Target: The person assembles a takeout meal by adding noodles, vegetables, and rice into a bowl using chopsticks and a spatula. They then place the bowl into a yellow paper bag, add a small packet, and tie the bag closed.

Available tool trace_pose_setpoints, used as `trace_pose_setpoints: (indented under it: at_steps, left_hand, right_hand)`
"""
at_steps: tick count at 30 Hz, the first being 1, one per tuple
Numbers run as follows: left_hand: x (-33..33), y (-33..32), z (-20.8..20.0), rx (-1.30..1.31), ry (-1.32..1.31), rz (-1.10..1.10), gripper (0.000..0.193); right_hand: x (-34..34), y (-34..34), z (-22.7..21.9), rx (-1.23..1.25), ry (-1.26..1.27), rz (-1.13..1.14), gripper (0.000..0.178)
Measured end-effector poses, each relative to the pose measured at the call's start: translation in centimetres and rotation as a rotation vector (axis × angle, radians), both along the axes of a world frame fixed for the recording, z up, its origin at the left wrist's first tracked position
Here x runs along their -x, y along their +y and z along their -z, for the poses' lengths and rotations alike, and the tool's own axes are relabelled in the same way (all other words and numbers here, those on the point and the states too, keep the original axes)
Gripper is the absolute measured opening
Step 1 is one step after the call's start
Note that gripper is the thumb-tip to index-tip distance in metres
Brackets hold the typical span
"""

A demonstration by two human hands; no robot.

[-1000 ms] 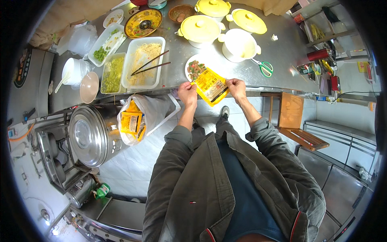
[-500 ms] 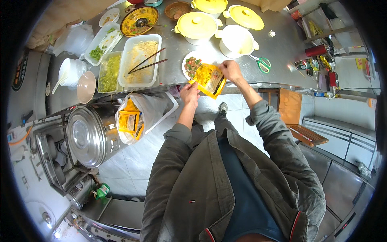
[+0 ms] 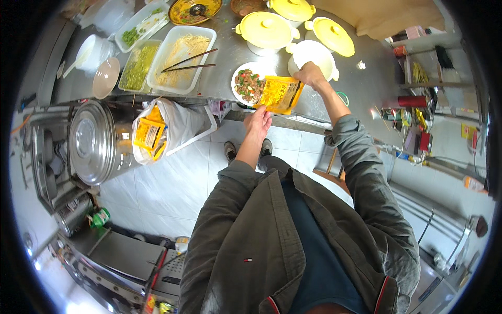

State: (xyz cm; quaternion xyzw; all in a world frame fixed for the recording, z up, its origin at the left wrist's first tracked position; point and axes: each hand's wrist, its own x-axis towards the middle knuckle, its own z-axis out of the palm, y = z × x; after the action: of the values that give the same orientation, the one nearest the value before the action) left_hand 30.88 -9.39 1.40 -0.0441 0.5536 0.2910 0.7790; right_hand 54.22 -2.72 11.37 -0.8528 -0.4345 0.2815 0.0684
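A yellow food pouch [image 3: 282, 95] is stretched between my hands at the counter's front edge. My left hand [image 3: 258, 121] pinches its lower left corner, while my right hand [image 3: 311, 76] grips the upper right corner. Just left of the pouch lies a white plate [image 3: 264, 68] with chopped meat and red and green pieces [image 3: 248, 86]; the pouch overlaps its right side. Behind my right hand stands a white pot [image 3: 318, 53], lidless and partly hidden by that hand. Green-handled scissors [image 3: 343, 98] show only in part beside my right wrist.
Yellow-lidded pots [image 3: 265, 30] stand farther back. To the left are a noodle tray [image 3: 180, 52] with chopsticks [image 3: 189, 67], a tub of green food [image 3: 138, 68] and a beige bowl [image 3: 106, 78]. Below the counter hang a bag of yellow pouches [image 3: 172, 128] and a large steel drum [image 3: 94, 141].
The pouch has turned from a slant to nearly level, and more of the plate's food shows. My head view has shifted, moving the counter's things in the picture. Both hands keep their hold.
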Motion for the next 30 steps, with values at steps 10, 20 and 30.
trace_pose_setpoints:
  at_steps: [10,20,30]
  left_hand:
    - [-2.6,-1.4,-1.1,0.074,-0.161,-0.149,0.010]
    - [2.0,-3.0,-3.4,-0.153,-0.106,0.118,0.022]
    - [8.6,-5.7,-5.8,-1.058,0.475,0.115,0.014]
  right_hand:
    - [-1.4,4.1,-2.2,0.062,0.087,-0.189,0.043]
    - [0.3,-4.9,-5.3,-0.130,0.020,-0.161,0.037]
    - [9.2,-14.8,1.6,-0.639,0.611,0.073,0.031]
